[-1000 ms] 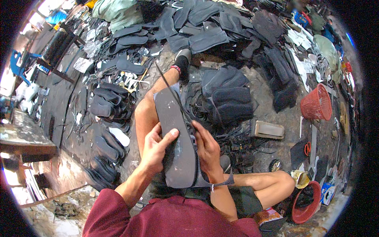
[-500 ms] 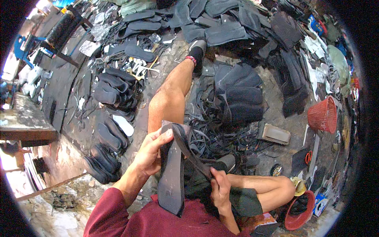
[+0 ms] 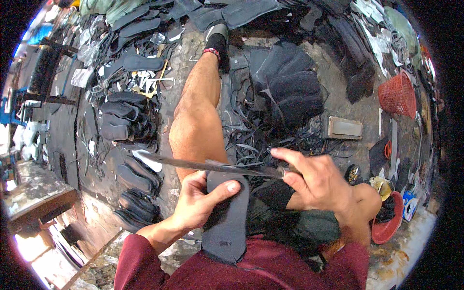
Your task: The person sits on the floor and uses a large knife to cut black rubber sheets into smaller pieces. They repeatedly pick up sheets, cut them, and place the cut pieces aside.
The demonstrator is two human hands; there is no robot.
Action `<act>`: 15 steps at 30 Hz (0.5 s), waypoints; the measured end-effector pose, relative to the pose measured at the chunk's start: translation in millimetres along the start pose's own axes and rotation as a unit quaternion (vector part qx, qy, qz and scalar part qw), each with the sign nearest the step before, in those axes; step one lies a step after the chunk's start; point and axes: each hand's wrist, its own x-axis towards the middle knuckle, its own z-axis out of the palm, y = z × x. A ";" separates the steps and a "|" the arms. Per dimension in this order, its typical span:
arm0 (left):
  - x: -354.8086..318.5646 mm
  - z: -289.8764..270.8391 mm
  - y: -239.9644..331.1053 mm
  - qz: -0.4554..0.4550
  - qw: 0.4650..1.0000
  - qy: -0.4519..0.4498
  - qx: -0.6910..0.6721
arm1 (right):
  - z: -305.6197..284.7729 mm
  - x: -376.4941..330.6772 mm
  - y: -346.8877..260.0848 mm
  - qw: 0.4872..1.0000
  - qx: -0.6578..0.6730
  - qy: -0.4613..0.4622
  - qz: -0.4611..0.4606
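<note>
Two hands, long blade [image 3: 212,166] pointing left

**Packaging and labels in view**

One small blue-and-white box [image 3: 409,207] lies at the far right, just beside a red bowl [image 3: 386,227]; its printed faces are too small to make out. Clear plastic wrappers [image 3: 87,46], crumpled, lie at upper left among dark cut pieces. No signs or screens are visible.

Matt black rubber sole [image 3: 227,220], shiny metal blade [image 3: 212,166], red plastic mesh basket [image 3: 397,94].
</note>
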 end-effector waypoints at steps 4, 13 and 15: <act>1.7 7.1 4.0 -0.014 1.000 -0.021 0.011 | -23.5 51.8 -13.4 0.983 -0.067 -0.164 -0.048; -3.9 -51.0 -10.9 -0.130 0.952 -0.238 -0.144 | -74.1 52.1 9.6 0.937 0.204 -0.275 0.067; 7.6 -49.9 -21.6 -0.018 0.899 -0.291 -0.326 | -65.0 9.2 -0.2 0.925 0.327 -0.113 0.155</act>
